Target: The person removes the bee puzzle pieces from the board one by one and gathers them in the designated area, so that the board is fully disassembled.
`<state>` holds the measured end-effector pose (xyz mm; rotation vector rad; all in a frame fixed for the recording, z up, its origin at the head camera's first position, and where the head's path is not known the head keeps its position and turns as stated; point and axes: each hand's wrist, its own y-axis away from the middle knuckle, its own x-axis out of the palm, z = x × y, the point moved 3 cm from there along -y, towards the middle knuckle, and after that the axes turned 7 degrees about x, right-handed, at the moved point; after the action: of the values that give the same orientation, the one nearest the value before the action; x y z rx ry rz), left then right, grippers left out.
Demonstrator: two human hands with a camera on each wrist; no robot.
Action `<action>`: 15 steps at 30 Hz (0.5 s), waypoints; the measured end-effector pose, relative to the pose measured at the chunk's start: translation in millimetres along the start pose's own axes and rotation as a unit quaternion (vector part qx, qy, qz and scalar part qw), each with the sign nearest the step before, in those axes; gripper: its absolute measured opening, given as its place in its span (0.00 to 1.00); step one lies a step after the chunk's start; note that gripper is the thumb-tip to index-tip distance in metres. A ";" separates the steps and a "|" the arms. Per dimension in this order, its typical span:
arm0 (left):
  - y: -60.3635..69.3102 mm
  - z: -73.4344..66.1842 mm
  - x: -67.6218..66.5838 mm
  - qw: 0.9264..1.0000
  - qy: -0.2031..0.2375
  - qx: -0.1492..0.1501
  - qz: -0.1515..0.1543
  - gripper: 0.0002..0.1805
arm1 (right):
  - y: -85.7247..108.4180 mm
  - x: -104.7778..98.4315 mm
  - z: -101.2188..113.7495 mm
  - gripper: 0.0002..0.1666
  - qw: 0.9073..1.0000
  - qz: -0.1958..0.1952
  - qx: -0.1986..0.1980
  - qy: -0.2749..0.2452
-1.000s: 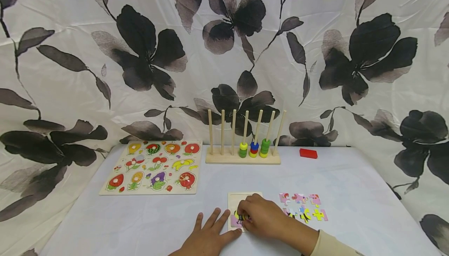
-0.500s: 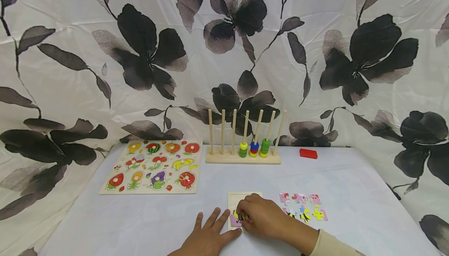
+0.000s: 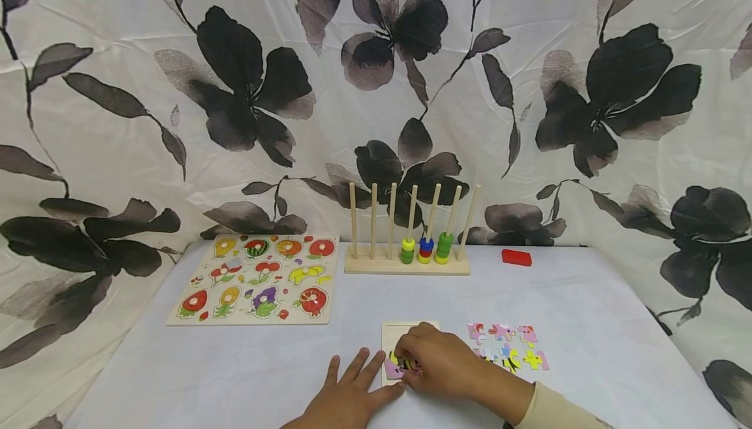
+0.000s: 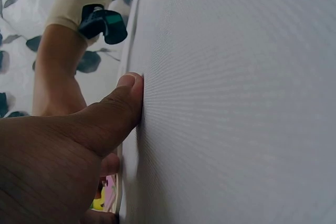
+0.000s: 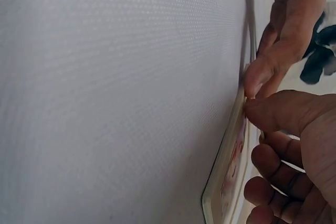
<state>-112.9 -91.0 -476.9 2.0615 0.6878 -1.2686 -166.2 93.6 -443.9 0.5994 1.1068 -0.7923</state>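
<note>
A small wooden puzzle tray (image 3: 395, 330) lies flat near the front of the table. Pink and yellow jigsaw pieces with a bee-like print (image 3: 392, 370) show in its lower left part. My right hand (image 3: 442, 362) is over the tray, thumb and fingers pinching a puzzle piece mostly hidden by them; a thin edge shows in the right wrist view. My left hand (image 3: 348, 395) rests with fingers spread at the tray's left side, its thumb at the front edge. In the left wrist view, the left thumb (image 4: 118, 106) lies along the white cloth.
Several loose jigsaw pieces (image 3: 502, 333) lie right of the tray. Behind stand a peg rack (image 3: 376, 268) with coloured rings and a red block (image 3: 516, 258). A fruit puzzle board (image 3: 247, 319) lies at the back left, before a floral cloth (image 3: 376, 109).
My right fingers have shifted slightly left over the tray, and a little more of the printed pieces shows beneath them. My left hand stays almost still.
</note>
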 end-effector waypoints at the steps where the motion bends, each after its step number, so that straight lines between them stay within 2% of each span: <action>1: -0.1 0.0 0.2 1.000 0.000 0.001 -0.001 0.44 | 0.3 -0.1 -0.2 0.14 1.000 -0.003 0.000 0.001; 15: 0.6 -1.7 -1.3 1.000 -0.001 -0.004 0.003 0.43 | 16.5 -7.3 -21.1 0.14 0.999 -0.016 0.027 -0.008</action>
<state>-112.0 -90.2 -475.0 2.0540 0.6842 -1.2619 -166.1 121.3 -443.7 0.6202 1.0869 -0.8556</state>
